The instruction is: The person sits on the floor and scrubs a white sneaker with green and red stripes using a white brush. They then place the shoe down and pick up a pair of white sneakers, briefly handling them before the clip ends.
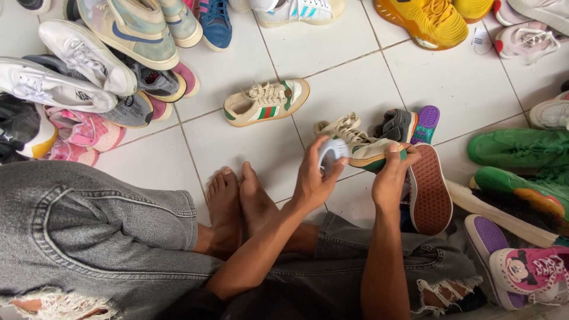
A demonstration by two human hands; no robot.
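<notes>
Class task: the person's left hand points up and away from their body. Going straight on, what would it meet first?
Probably the cream sneaker that the right hand holds; the left hand, holding a small white object, is already almost against it. Depth is unclear.

The floor (237,142) is made of white tiles with thin grey lines. Lots of shoes lie on it — a cream sneaker (267,102) sits alone in the middle. Far left is a heap of white and pink shoes (77,101). Far right lie yellow shoes (427,21). Green shoes (521,154) rest on the right — and a pink cartoon shoe (530,269) is near right.
</notes>
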